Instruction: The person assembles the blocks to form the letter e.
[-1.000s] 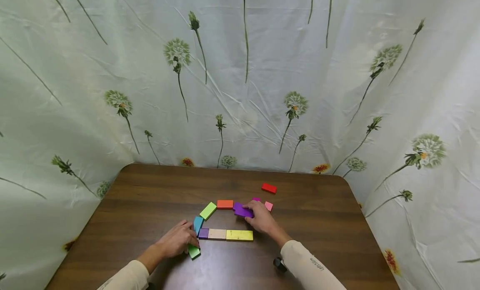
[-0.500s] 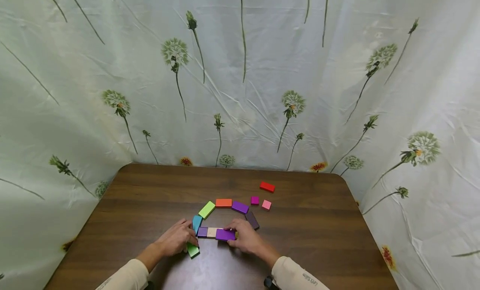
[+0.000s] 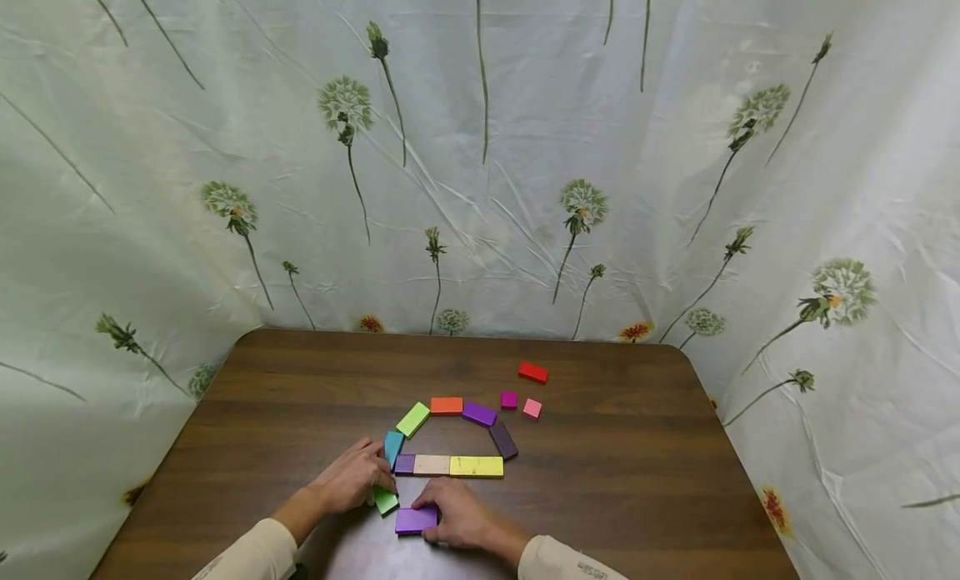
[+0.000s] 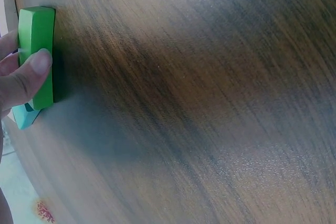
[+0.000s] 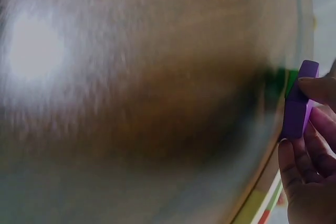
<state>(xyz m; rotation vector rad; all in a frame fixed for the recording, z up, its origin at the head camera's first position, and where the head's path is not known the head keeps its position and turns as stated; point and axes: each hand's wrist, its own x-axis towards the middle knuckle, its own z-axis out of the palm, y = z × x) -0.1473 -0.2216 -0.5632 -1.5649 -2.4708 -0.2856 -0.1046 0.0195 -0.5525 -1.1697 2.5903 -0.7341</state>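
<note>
My left hand (image 3: pixel 351 478) pinches a green block (image 3: pixel 386 501) on the table; the left wrist view has the thumb across this green block (image 4: pixel 42 30). Just right of it, my right hand (image 3: pixel 465 513) grips a purple block (image 3: pixel 415 522) between thumb and fingers, near the green block's lower end. In the right wrist view the same purple block (image 5: pixel 296 116) is partly covered by the thumb. Beyond the hands, teal (image 3: pixel 393 447), lime (image 3: pixel 413 419), orange (image 3: pixel 447 407), violet (image 3: pixel 479 413) and dark purple (image 3: pixel 503 440) blocks form an arc. A beige block (image 3: pixel 432 466) lies in a straight row beneath it.
The row also has a small purple piece (image 3: pixel 405 464) and a yellow block (image 3: pixel 477 467). Behind the arc's right side lie a magenta cube (image 3: pixel 508 401), a pink cube (image 3: pixel 532 409) and a red block (image 3: pixel 533 372). A floral curtain (image 3: pixel 480 188) hangs behind the wooden table (image 3: pixel 615 447).
My right hand has carried the purple block from the arc's upper right, over the straight row, down toward the near side beside the green block. The left hand has stayed in place.
</note>
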